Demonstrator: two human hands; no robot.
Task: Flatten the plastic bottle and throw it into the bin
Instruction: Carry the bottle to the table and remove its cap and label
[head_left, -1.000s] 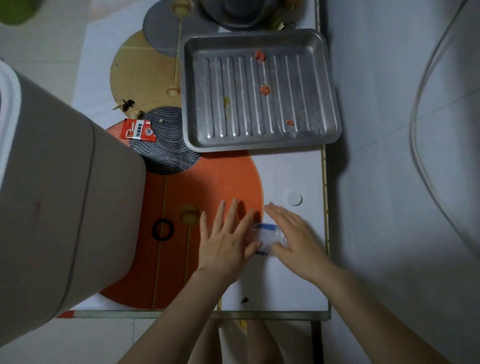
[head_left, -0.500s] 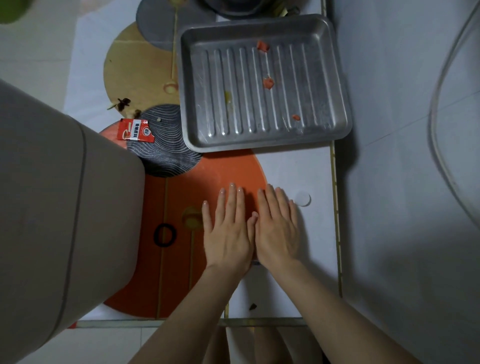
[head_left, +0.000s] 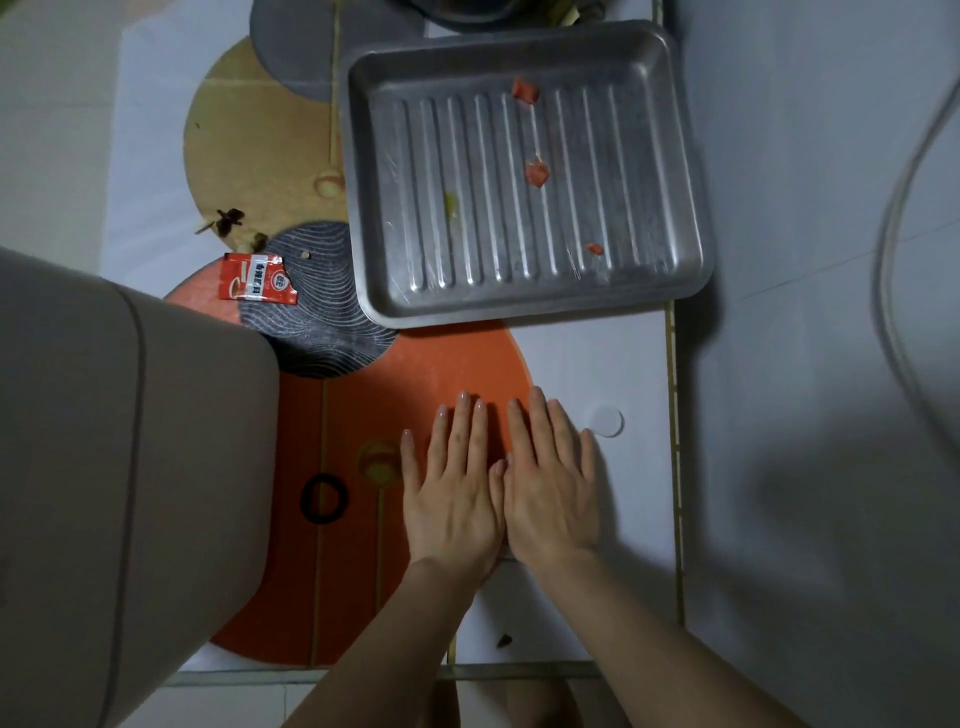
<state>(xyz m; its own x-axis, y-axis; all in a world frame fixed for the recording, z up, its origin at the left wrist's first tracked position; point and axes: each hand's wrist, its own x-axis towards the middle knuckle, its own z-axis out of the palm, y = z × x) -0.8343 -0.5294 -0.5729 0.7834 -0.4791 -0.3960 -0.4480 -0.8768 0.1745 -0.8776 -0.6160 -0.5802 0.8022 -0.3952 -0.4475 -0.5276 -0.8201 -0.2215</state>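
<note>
We note one piece of writing: a torn red sachet (head_left: 257, 277) with a white label band and a round logo, lying just beyond the left edge of the metal tray (head_left: 524, 171); the characters are too small for us to read. Left hand (head_left: 453, 486) and right hand (head_left: 551, 480) lie flat, palms down, fingers extended and nearly together, side by side with thumbs touching, on the near side of the tray. Neither hand grips anything; both are spread open and laid on the table (head_left: 597, 364). The left hand sits over the orange disc (head_left: 363, 395) printed on the table cover, the right hand over the disc's right edge and the white area beside it. The plastic bottle is hidden beneath the two hands; only a thin dark sliver shows at the heel of the palms, so we cannot tell its long axis or which way its neck points. A white round cap (head_left: 602, 421) lies just right of the right hand's fingers, apart from them. A black ring (head_left: 323, 499) lies left of the left hand. The tall beige bin (head_left: 104, 467) stands well left of the tray, its wall overlapping the disc. The tray holds a few red scraps (head_left: 536, 173).
</note>
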